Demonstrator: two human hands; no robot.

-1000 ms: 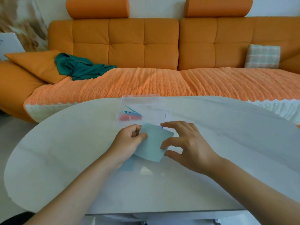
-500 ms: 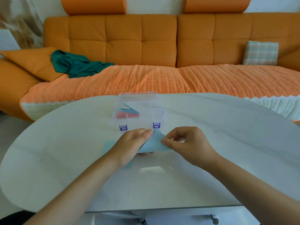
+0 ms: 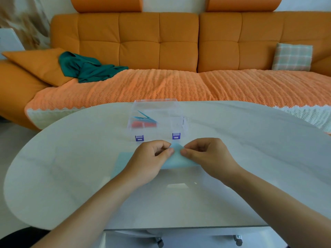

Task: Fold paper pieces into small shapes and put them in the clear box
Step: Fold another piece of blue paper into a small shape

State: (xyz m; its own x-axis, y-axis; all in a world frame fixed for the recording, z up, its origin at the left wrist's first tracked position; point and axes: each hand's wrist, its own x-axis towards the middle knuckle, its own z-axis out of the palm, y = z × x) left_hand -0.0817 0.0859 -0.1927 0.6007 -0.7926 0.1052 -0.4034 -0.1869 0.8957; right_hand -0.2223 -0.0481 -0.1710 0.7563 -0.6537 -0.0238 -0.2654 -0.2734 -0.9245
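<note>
- Pinching blue paper [image 3: 176, 158] at its top corner — left hand [image 3: 148, 160] and right hand [image 3: 207, 154], fingers curled on it.
- Sitting on table [image 3: 71, 167], just in front of clear box [image 3: 177, 119].
- Inside box — blue and red folded pieces [image 3: 145, 120].

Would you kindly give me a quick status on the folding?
Left hand, right hand pinch the blue paper, mid-fold. Clear box just beyond, folded pieces inside. Nothing in the way.

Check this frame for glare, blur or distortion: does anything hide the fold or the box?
Head view: wide-angle bowing curves the table and sofa; a pale reflection sits on the tabletop, clear of the blue paper; the clear box walls look faint, contents readable; left hand and right hand sharp; top-left corner smeared.
</note>
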